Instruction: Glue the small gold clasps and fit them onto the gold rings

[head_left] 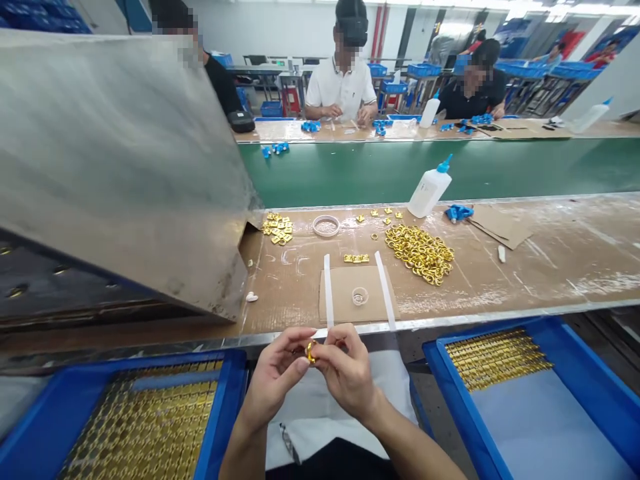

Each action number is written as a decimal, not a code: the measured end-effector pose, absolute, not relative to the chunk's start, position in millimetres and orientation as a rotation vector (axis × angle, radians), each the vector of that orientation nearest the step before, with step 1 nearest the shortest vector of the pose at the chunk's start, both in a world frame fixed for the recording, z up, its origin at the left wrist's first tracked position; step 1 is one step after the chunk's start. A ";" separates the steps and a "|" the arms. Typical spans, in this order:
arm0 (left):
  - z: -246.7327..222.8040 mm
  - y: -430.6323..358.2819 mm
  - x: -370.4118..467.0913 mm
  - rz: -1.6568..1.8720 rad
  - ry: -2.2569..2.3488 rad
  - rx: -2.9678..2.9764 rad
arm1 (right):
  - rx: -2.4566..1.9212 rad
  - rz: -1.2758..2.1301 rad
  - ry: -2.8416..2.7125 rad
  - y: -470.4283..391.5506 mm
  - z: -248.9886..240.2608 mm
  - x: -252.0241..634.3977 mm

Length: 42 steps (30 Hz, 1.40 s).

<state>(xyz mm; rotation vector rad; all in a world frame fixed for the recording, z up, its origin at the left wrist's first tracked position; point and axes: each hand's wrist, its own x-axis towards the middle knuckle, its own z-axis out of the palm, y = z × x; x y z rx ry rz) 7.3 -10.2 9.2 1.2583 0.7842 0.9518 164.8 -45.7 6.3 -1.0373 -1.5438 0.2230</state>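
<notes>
A small, curved, shiny gold metal piece (pixel 311 352) sits between my left hand (pixel 270 383) and right hand (pixel 349 377), fingertips pinching it — I'd keep both grips light but steady against slipping. Beyond the hands, a clear round dish (pixel 359 297) rests on brown cardboard (pixel 345 280) on the worktop (pixel 290 287).

A brown-covered counter (pixel 575 260) spans the middle from nine to three o'clock, with a flat green belt (pixel 360 167) running beyond it. A big dull metal housing (pixel 115 153) fills ten o'clock. At twelve stands a pale wall (pixel 280 27) with red vertical pipes (pixel 380 30) toward one. Dark-legged tables (pixel 270 72) stand before it; bright ceiling lights (pixel 565 10) glow at one to two o'clock.
</notes>
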 end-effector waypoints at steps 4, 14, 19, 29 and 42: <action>20.5 -8.6 10.4 0.953 0.772 1.237 | -1.009 0.209 -1.586 -41.0 10.8 168.3; 36.7 55.2 20.1 0.814 0.887 1.809 | -0.958 0.484 -1.387 -35.9 43.8 228.9; 12.0 141.1 68.7 0.586 1.030 2.168 | -1.316 0.622 -0.988 -18.4 10.6 295.2; -2.7 184.6 97.3 0.531 1.113 2.279 | -1.431 0.786 -0.655 -18.9 -32.2 340.2; -9.3 180.3 118.3 0.508 1.138 2.240 | -1.361 0.880 -0.666 -21.3 -35.3 346.9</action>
